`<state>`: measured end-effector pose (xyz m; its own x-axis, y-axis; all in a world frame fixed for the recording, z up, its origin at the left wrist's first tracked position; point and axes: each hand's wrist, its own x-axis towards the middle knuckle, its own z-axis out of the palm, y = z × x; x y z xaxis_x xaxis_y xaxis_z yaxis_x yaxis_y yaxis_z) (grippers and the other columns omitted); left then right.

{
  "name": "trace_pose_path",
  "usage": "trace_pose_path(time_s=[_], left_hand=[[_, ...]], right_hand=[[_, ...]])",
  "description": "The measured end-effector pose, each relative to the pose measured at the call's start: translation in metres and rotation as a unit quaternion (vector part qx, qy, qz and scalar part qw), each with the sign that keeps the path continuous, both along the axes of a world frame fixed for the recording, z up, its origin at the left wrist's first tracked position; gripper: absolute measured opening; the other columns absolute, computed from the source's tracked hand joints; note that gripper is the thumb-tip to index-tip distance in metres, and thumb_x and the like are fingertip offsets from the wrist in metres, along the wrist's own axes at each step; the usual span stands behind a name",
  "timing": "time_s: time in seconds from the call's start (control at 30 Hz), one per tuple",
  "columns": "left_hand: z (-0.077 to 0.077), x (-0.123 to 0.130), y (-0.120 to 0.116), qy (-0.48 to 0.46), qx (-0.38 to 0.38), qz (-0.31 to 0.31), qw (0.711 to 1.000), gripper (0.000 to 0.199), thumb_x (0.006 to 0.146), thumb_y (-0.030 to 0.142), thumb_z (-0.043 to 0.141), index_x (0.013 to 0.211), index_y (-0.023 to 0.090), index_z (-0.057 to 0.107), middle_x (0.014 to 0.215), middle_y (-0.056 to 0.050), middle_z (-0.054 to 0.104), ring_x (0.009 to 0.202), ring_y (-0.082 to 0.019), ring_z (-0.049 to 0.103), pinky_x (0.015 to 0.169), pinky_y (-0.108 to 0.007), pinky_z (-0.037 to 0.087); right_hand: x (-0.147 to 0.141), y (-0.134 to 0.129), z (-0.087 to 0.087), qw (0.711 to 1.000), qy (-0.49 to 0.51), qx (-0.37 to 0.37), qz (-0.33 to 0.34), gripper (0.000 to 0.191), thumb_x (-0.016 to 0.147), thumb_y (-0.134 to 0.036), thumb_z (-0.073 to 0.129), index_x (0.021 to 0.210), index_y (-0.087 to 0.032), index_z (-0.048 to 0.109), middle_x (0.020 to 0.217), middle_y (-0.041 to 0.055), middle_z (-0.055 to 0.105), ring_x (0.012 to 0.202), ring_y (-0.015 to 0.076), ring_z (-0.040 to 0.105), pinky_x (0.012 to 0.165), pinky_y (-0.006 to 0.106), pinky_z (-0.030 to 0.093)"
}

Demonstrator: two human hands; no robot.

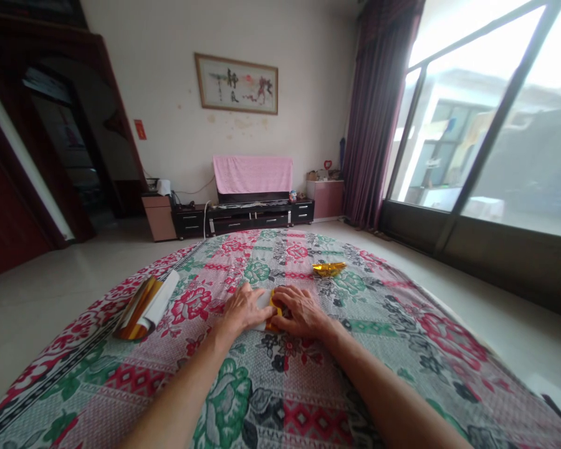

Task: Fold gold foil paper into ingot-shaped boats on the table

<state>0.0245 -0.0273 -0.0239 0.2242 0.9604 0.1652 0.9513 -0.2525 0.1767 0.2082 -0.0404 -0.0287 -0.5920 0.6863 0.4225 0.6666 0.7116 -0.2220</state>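
Observation:
A sheet of gold foil paper with a white back lies on the cloth between my hands, partly folded. Its white side [263,300] shows near my left hand [244,308], which presses it down with the thumb and fingers. My right hand [301,312] curls its fingers over the gold part [275,302] of the same sheet, thumb close to the left thumb. Beyond the right hand sits a folded gold paper ingot [328,269], untouched. My fingers hide much of the sheet.
A flowered cloth [224,399] covers the rounded surface. Loose gold and white sheets [146,307], curled, lie at the left. A low black cabinet [250,218] with a pink cloth [253,174] above it stands against the far wall; windows are at the right.

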Motion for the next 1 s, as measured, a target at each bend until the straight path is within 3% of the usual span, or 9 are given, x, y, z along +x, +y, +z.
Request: trace_pose_path(time_s=[0.53,1.0], left_hand=[[-0.014,-0.005,-0.006,-0.05,0.124,-0.053,0.99,0.037,0.075,0.05,0.055,0.103,0.027,0.061,0.095,-0.004,0.053,0.082,-0.018,0.053,0.071,-0.027,0.044],[-0.014,-0.005,-0.008,-0.083,0.153,-0.09,0.981,0.027,0.075,0.043,0.057,0.092,0.023,0.066,0.09,-0.005,0.053,0.084,-0.018,0.051,0.079,-0.03,0.045]], right_hand=[[-0.001,0.0,0.001,1.0,-0.012,-0.012,0.003,0.034,0.079,-0.041,0.054,0.107,-0.021,0.053,0.115,0.0061,0.054,0.103,0.0213,0.045,0.087,0.036,0.033],[0.002,0.002,-0.001,1.0,0.008,-0.012,0.003,0.033,0.083,-0.033,0.05,0.114,-0.022,0.051,0.122,0.0063,0.052,0.111,0.021,0.044,0.091,0.036,0.034]])
